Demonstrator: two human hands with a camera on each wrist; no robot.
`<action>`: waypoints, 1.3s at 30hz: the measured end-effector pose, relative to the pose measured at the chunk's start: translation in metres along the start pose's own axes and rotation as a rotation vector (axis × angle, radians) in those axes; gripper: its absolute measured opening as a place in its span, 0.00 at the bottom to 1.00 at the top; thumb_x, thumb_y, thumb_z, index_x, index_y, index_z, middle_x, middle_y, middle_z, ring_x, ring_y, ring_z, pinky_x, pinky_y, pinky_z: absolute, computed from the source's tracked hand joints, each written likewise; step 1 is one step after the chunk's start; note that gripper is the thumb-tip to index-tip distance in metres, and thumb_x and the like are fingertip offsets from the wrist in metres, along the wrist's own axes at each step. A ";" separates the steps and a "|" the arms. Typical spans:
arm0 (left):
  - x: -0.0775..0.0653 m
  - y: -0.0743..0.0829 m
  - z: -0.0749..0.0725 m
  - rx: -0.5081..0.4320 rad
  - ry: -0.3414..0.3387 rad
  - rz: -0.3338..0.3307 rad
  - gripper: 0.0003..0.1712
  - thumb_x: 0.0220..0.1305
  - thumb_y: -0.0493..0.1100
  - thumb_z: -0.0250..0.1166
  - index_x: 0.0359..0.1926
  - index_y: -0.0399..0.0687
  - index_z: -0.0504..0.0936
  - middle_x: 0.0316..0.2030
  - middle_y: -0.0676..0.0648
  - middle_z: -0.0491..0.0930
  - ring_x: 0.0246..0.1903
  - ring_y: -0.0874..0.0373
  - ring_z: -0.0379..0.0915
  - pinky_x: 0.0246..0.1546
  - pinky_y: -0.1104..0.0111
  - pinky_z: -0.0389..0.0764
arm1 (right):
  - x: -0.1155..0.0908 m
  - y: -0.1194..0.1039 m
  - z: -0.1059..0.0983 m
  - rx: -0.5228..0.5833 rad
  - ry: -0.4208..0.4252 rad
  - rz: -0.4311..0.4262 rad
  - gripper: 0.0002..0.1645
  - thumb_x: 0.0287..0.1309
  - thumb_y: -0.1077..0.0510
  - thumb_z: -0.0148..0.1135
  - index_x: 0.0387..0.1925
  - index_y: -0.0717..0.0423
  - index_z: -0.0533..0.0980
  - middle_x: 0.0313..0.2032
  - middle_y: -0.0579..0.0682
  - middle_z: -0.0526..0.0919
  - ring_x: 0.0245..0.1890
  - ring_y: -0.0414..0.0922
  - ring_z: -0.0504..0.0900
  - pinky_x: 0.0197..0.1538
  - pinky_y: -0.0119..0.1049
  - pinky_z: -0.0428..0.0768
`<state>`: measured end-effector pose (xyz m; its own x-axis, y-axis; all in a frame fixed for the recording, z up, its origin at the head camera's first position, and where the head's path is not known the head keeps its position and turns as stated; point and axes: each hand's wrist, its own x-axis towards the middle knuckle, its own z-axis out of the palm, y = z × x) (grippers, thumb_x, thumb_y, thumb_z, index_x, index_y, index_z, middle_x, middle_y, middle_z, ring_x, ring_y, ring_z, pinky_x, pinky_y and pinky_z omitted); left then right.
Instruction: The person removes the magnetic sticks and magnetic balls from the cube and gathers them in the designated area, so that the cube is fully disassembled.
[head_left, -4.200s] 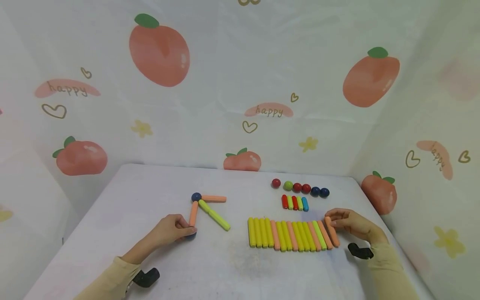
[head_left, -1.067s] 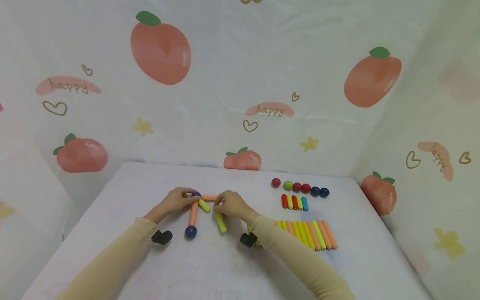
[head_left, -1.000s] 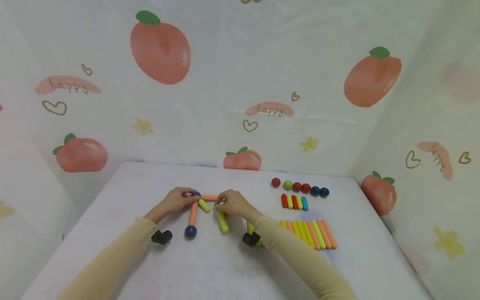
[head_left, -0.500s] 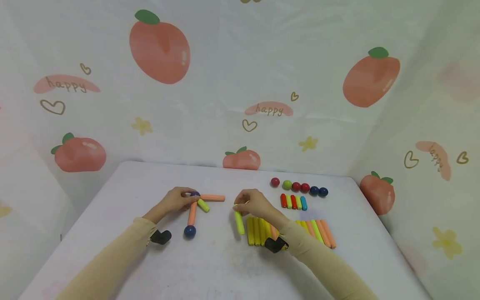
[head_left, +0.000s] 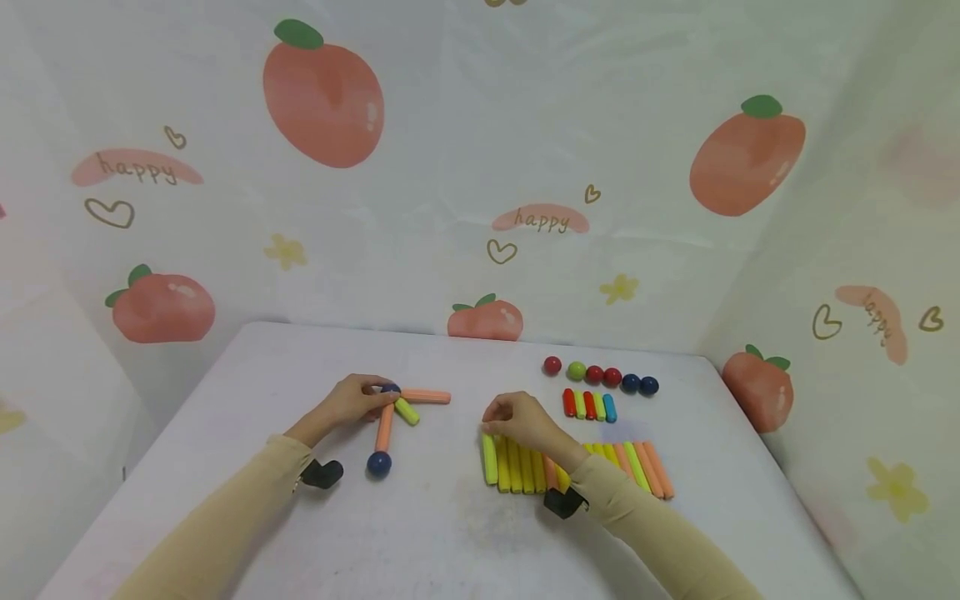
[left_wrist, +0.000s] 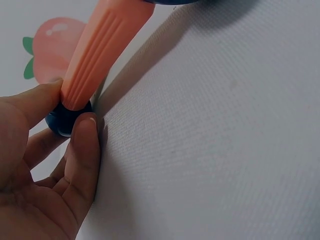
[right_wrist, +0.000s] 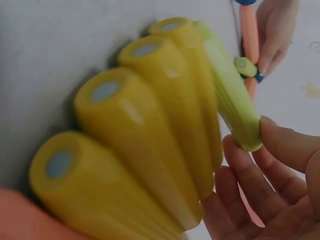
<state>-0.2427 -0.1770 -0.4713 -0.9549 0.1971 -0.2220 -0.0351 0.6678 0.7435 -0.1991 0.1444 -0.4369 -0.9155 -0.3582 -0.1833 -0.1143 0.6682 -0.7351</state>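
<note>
My left hand [head_left: 351, 402] pinches a dark blue ball [left_wrist: 62, 122] between thumb and fingers. Three toy building sticks meet that ball: an orange one [head_left: 426, 397] to the right, another orange one [head_left: 385, 429] toward the front, and a short yellow-green one [head_left: 407, 411] at a slant. The front orange stick ends at a second blue ball [head_left: 378, 464]. My right hand [head_left: 528, 423] pinches the far end of a longer yellow-green stick [right_wrist: 230, 90], which lies along the left end of a row of yellow sticks [head_left: 516, 467]. Grey discs show in the yellow sticks' near ends.
The row continues rightward with orange sticks [head_left: 654, 469], partly covered by my right forearm. Behind it lie short red, green and blue sticks [head_left: 590, 405], then a line of red, green and blue balls [head_left: 595, 374]. A printed cloth [head_left: 450, 167] closes off the back of the white table [head_left: 420, 533].
My left hand went from the front ball to the rear one. My right hand left the row's right end, took the longer yellow-green stick from the slanted pair and carried it right, to the row's left end.
</note>
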 end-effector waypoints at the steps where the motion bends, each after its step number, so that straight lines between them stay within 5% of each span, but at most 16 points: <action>1: 0.000 0.000 0.000 0.001 0.000 0.000 0.31 0.66 0.52 0.65 0.64 0.39 0.74 0.38 0.42 0.79 0.30 0.60 0.76 0.31 0.72 0.80 | 0.000 0.001 0.000 -0.010 0.000 -0.003 0.04 0.62 0.54 0.66 0.37 0.50 0.81 0.36 0.46 0.83 0.37 0.43 0.77 0.46 0.36 0.80; 19: -0.002 0.002 -0.001 0.002 0.000 0.000 0.31 0.66 0.52 0.66 0.64 0.39 0.74 0.39 0.42 0.79 0.30 0.60 0.76 0.31 0.72 0.80 | -0.001 0.010 0.004 -0.075 0.008 -0.070 0.03 0.61 0.56 0.67 0.34 0.50 0.81 0.34 0.43 0.83 0.35 0.41 0.77 0.46 0.35 0.80; 28: -0.004 0.002 -0.001 -0.021 0.001 0.001 0.32 0.66 0.52 0.66 0.64 0.37 0.74 0.39 0.41 0.80 0.29 0.60 0.77 0.31 0.71 0.80 | -0.003 0.003 0.003 -0.114 -0.122 -0.045 0.12 0.55 0.53 0.72 0.41 0.49 0.83 0.39 0.44 0.83 0.42 0.42 0.75 0.51 0.38 0.79; 39: -0.003 0.000 -0.002 -0.005 -0.007 0.008 0.33 0.66 0.53 0.65 0.64 0.37 0.74 0.36 0.43 0.79 0.28 0.61 0.76 0.29 0.74 0.78 | 0.002 -0.006 0.000 -0.135 -0.132 -0.018 0.14 0.55 0.54 0.73 0.43 0.49 0.83 0.40 0.44 0.83 0.42 0.43 0.75 0.53 0.40 0.79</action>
<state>-0.2403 -0.1795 -0.4693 -0.9531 0.2074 -0.2206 -0.0290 0.6627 0.7484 -0.1997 0.1393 -0.4327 -0.8553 -0.4475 -0.2613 -0.1893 0.7392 -0.6463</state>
